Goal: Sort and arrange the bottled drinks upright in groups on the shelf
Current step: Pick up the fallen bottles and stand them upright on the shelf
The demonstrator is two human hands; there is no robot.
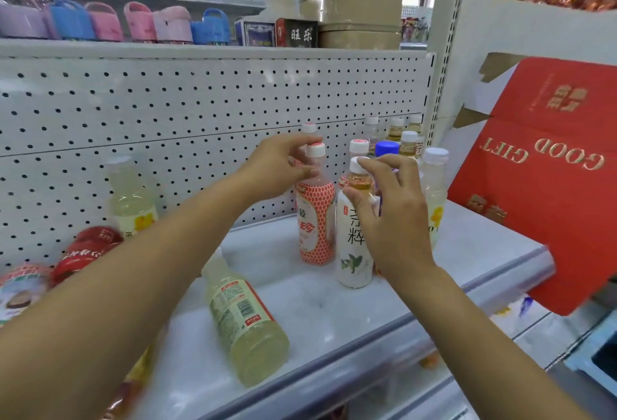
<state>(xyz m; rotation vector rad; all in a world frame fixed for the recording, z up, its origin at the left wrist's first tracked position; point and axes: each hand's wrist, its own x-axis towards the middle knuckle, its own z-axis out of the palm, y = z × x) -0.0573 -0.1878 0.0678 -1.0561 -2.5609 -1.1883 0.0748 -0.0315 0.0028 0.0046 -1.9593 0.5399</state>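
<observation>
- Shelf [334, 306]: white, backed by a pegboard [200, 102]; carries all the bottles listed below.
- Pink bottle [315, 219]: upright at mid-shelf near the pegboard. It has a pink-and-white net-pattern wrap and a white cap with a red top; pinkish liquid shows at the neck. A like cap stands just behind it.
- White bottle [354, 242]: upright, just right of the pink bottle. White wrap with dark characters and a green leaf sprig, white cap, amber liquid in the clear neck.
- Left hand [287, 162]: fingers and thumb clamped on the pink bottle's neck, just under the cap.
- Right hand [390, 216]: thumb on the white bottle's neck, forefinger at its cap, pinching it; other fingers loosely spread.
- Lying bottle [247, 316]: on its side near the shelf's front edge, cap toward the pegboard. Pale yellow liquid; barcode label faces up.
- Pale bottle [132, 199]: upright at left by the pegboard. Pale yellow liquid, yellow flower on the label; blurred.
- Red bottles [86, 249]: lying at the left end, blurred; contents cannot be told.
- Back cluster [400, 139]: upright at right rear. White caps over amber liquid, plus one blue cap [387, 148].
- Tall bottle [434, 186]: upright at the cluster's right, pale yellow liquid.
- Gift box [547, 179]: red, tilted, at the shelf's right end.
- Upper shelf [167, 47]: row of pink, blue and lilac tubs [140, 22] with handles; contents not visible.
</observation>
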